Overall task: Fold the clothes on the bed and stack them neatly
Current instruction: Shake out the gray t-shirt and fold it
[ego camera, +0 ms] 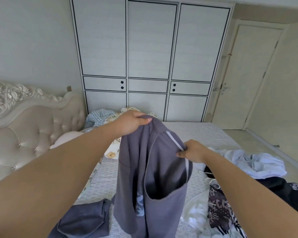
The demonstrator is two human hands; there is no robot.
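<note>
Grey-purple jersey hung between the two hands, lifted clear of the bed. The left hand (131, 123) was the higher and farther one, its fingers curled and its thumb pressed down on a bunched top edge of the garment (144, 177). The right hand (192, 152) sat lower, nearer and to the right, pinching a pale-trimmed edge (175, 142) between thumb and forefinger. So the held edge sloped down from far left to near right, and the long axis of the cloth ran nearly straight down from the hands toward the near edge of the mattress (187, 131). Levelling that edge looked like what the next move depended on, and the left hand seemed to carry most of the weight.

The garment looked soft and limp, with a wide opening gaping on its right side and a pale blue print (139, 203) half hidden in a fold near the bottom. Which opening each hand gripped could not be told.

Farther out, a piece of the same grey-purple cloth (86, 219) lay at the near left, touching the hanging hem or just beside it. To the right lay an unfolded heap: a pale blue shirt (251, 162), something black (282, 188), a dark patterned piece (220, 210) and white fabric (196, 213). By the headboard (34, 121) at the far left sat more crumpled bedding or clothes (100, 115).
</note>
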